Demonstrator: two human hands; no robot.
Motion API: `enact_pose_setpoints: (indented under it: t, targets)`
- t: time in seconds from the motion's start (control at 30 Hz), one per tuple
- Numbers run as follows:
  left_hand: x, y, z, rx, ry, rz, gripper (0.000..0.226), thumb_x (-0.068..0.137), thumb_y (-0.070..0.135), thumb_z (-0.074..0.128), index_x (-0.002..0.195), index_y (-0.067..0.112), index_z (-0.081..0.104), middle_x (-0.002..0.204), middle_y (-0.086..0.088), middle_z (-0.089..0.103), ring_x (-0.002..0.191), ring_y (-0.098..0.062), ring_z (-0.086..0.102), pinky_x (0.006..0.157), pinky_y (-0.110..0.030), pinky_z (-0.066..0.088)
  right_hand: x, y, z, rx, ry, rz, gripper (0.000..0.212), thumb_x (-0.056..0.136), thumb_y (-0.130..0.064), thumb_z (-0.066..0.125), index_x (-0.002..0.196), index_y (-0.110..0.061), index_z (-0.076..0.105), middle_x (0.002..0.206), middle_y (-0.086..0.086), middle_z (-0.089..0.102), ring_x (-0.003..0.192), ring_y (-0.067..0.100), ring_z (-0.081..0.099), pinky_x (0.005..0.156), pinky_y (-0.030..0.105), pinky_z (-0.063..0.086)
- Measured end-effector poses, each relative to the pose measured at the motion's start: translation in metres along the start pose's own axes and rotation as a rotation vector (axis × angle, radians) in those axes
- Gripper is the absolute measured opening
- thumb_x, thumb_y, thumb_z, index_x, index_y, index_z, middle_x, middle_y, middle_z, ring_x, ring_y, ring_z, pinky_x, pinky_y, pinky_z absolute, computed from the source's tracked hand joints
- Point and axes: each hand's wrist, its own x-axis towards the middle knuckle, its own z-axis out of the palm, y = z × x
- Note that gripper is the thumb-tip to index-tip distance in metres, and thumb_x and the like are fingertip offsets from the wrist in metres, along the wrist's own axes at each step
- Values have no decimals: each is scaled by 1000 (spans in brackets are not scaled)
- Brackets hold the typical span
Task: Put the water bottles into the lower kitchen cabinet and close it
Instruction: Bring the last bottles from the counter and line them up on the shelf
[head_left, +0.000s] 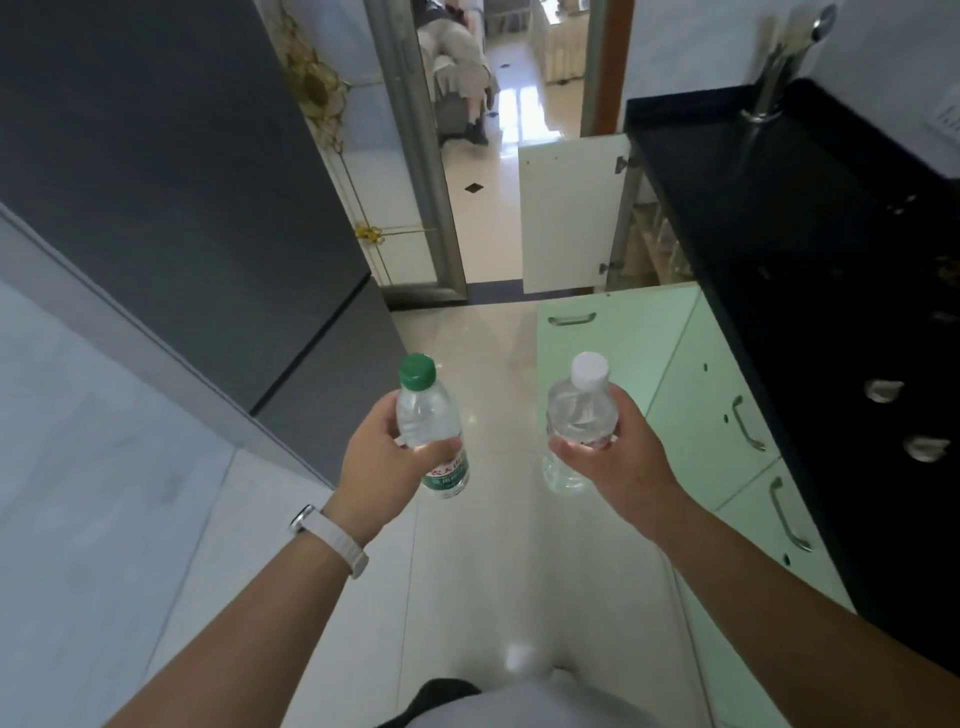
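Observation:
My left hand grips a clear water bottle with a green cap and green label, held upright over the tiled floor. My right hand grips a second clear water bottle with a white cap, also upright. The lower kitchen cabinets run along the right under a black counter. Two of their doors stand open ahead of me: a pale green door swung out nearest the bottles, and beyond it a white door. Several clear bottles show inside the cabinet opening behind the white door.
A dark grey refrigerator fills the left side. The black counter carries a metal tap. Closed green drawers with metal handles sit at my right. A doorway opens ahead into another room.

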Motion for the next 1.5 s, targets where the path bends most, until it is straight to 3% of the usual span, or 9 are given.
enact_pose_setpoints:
  t: [0.3, 0.53, 0.67, 0.77, 0.9, 1.03, 1.17, 1.33, 1.5]
  targets:
    - [105, -23, -21, -35, 6, -9, 48, 74, 13, 87, 113, 29, 65, 103, 14, 73, 92, 1, 69, 78, -17, 49, 86, -15, 46, -27, -2, 38, 58, 74, -15, 85, 121, -32, 57, 102, -12, 68, 84, -4, 63, 73, 12, 48]
    - [229, -46, -60, -75, -65, 15, 44, 77, 13, 85, 111, 29, 62, 103, 16, 69, 93, 2, 64, 72, -10, 46, 180, -46, 112, -95, 111, 85, 57, 74, -16, 85, 120, -34, 56, 103, -13, 66, 90, 2, 64, 83, 25, 53]
    - [301, -54, -88, -126, -120, 17, 47, 74, 13, 87, 115, 22, 65, 107, 7, 72, 98, -11, 69, 85, -28, 56, 227, -73, 150, -149, 140, 84, 59, 75, -20, 84, 119, -40, 50, 100, -23, 61, 84, -13, 59, 73, 14, 46]
    - [346, -56, -102, -121, -141, 31, 51, 73, 13, 88, 119, 16, 65, 110, 0, 72, 101, -20, 70, 86, -35, 57, 254, -87, 174, -149, 161, 77, 61, 75, -23, 85, 120, -41, 50, 103, -22, 61, 88, -8, 60, 72, 13, 45]
    - [388, -52, -116, -134, -145, 57, 44, 73, 10, 87, 110, 19, 65, 102, 2, 72, 93, -14, 69, 78, -27, 55, 289, -102, 199, -166, 141, 64, 56, 74, -25, 85, 110, -49, 50, 100, -27, 61, 89, -12, 60, 74, 14, 45]
    - [420, -46, -124, -165, -136, 48, 46, 74, 5, 85, 114, 15, 65, 101, 5, 71, 90, -7, 68, 71, -15, 54, 326, -106, 215, -163, 120, 46, 63, 71, -28, 87, 121, -42, 52, 106, -22, 64, 97, 3, 64, 86, 26, 51]
    - [455, -39, -124, -178, -134, 39, 47, 75, -2, 84, 113, 16, 63, 97, 10, 68, 83, 1, 64, 63, -5, 49, 368, -104, 226, -141, 116, 49, 53, 73, -20, 86, 108, -43, 54, 103, -17, 65, 92, 2, 64, 81, 23, 51]
    - [516, -32, -119, -165, -149, 20, 48, 76, -3, 82, 116, 15, 62, 99, 10, 68, 78, 8, 67, 62, -6, 50, 436, -95, 231, -88, 80, 77, 58, 76, -19, 84, 122, -33, 52, 110, -10, 63, 95, 7, 62, 74, 18, 48]
    - [601, -12, -94, -105, -175, 19, 56, 75, 4, 85, 123, 20, 61, 106, 14, 67, 95, -3, 64, 76, -17, 52, 523, -90, 218, -97, 105, 79, 60, 71, -33, 85, 117, -49, 50, 106, -21, 63, 97, 5, 63, 85, 30, 53]
